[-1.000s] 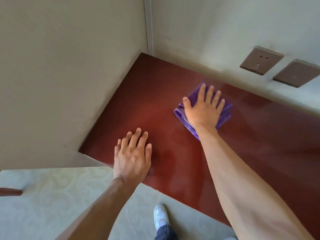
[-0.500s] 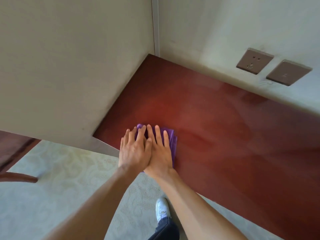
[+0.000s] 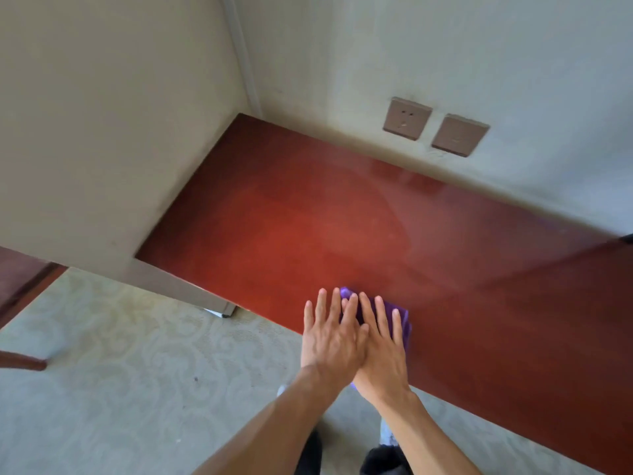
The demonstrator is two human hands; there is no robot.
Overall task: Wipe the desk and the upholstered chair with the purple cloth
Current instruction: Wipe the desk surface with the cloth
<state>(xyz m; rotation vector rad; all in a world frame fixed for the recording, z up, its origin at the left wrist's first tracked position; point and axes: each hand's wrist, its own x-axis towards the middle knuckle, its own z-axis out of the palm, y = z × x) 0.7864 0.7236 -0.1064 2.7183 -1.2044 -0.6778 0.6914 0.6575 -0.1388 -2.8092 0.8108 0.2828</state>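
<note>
The red-brown desk (image 3: 308,217) fills the middle of the head view and runs into a wall corner. A folded purple cloth (image 3: 401,315) lies near the desk's front edge. My right hand (image 3: 383,354) presses flat on it and covers most of it, so only its far tip and right side show. My left hand (image 3: 327,341) lies flat beside the right one, fingers spread, its thumb side overlapping the right hand. The upholstered chair cannot be made out.
Two brown wall sockets (image 3: 407,118) sit above the desk's back edge. A beige panel (image 3: 102,132) bounds the desk on the left. Pale patterned carpet (image 3: 120,389) lies below. Dark wooden furniture parts (image 3: 20,363) poke in at the left edge.
My right hand has dragged the cloth from the back middle of the desk to the front edge beside my left hand. Both hands have then slid together to the right along that edge.
</note>
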